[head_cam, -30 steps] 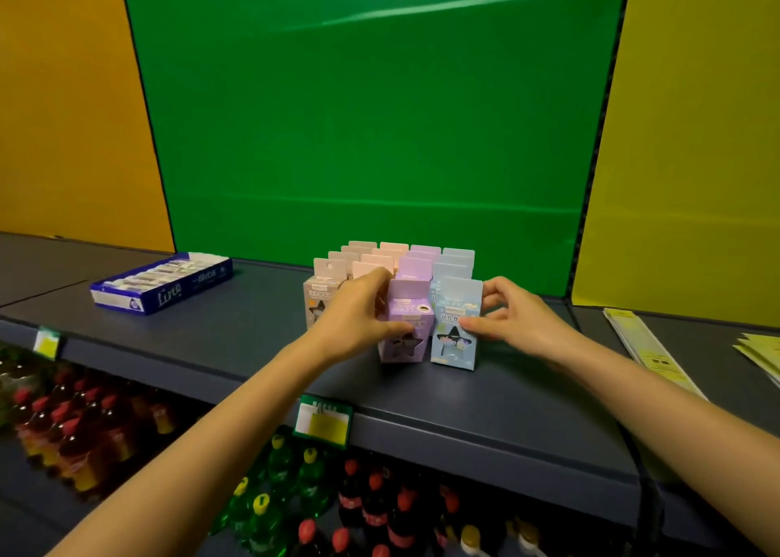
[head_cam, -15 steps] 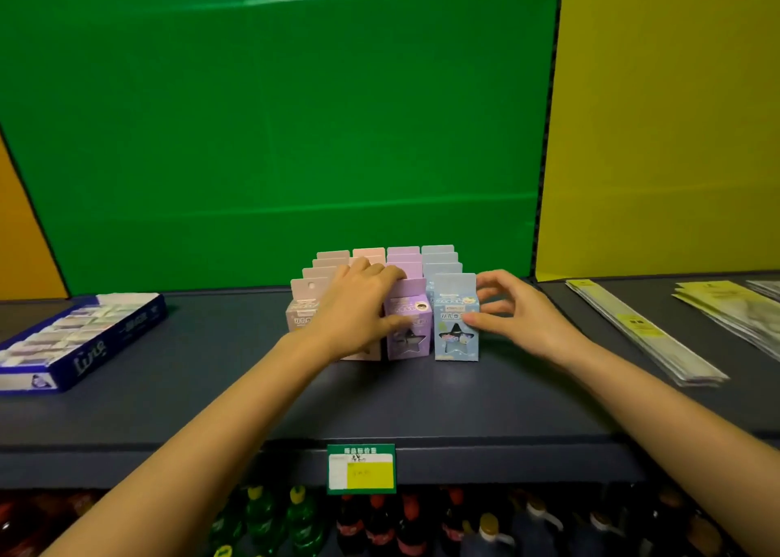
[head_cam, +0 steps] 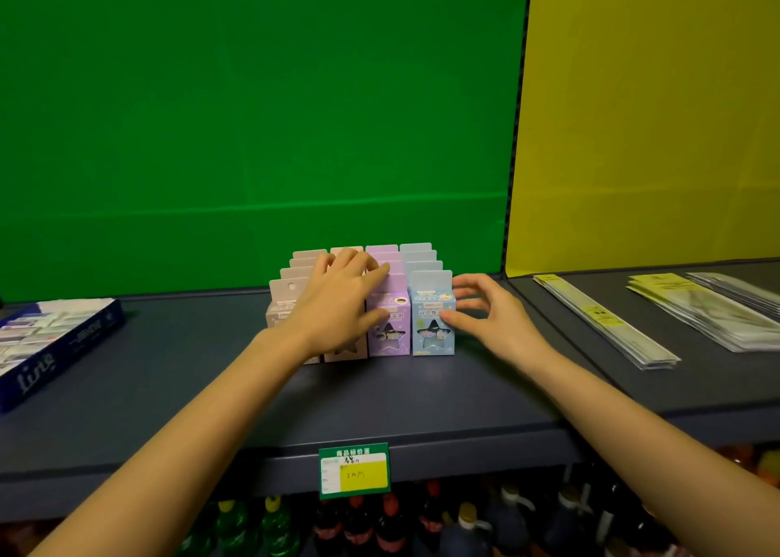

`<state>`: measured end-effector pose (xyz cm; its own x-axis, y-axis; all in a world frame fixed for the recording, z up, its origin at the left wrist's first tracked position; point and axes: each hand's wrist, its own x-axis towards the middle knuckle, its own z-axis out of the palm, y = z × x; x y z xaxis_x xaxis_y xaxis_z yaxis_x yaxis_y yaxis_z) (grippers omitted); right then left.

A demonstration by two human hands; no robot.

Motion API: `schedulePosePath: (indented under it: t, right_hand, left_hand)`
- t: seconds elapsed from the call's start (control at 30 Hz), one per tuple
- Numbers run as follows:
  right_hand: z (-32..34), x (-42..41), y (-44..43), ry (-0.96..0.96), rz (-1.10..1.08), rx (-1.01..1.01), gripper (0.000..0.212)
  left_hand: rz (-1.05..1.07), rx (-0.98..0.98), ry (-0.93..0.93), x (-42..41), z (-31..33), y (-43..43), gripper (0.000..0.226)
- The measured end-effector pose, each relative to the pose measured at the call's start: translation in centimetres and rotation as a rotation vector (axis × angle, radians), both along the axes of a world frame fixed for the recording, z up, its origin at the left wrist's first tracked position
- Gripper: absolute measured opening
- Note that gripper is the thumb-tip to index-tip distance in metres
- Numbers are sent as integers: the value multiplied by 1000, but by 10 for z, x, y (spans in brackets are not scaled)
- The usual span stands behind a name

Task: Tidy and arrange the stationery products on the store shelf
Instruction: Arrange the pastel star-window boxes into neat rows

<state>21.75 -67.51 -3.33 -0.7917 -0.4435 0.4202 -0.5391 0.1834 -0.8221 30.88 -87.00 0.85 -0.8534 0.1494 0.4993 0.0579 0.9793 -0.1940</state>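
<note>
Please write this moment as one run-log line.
left hand: spread over beige and pink carton rows | right hand: thumb on front pale-blue star-window carton | grey shelf

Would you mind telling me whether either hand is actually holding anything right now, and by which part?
Nothing is lifted. The left hand rests over the boxes' tops; the right hand's thumb touches the blue box's right front edge, fingers spread.

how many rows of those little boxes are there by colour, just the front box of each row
Front boxes, one per row:
grey front box: 1
pink front box: 1, mostly hidden by the left hand
purple front box: 1
blue front box: 1, right hand at its side
Total: 4 rows
</note>
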Motion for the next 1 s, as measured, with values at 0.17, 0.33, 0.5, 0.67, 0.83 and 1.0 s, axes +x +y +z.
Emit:
schedulePosePath:
  t: [0.17,0.33,0.5,0.67,0.83,1.0]
  right_hand:
    - [-3,3,-3,-21,-6,-2,40]
    - [-7,3,0,86,-87,90,46]
    - [-6,10,-2,-168,-43,-11,51]
    - [-4,8,-22,-565,-16,-200,62]
    - [5,7,-39,-643,17,-334,59]
    - [-1,0,-48,-688,21,-392,57]
  left_hand:
    - [-26,81,36,1,-10,-8,67]
    - [-109,300,256,14,-21,-21,76]
    - [-15,955,418,43,-34,-36,61]
    - [61,1840,237,39,-30,-37,56]
    - [66,2116,173,22,-37,-54,61]
    - [61,2048,195,14,-42,-52,48]
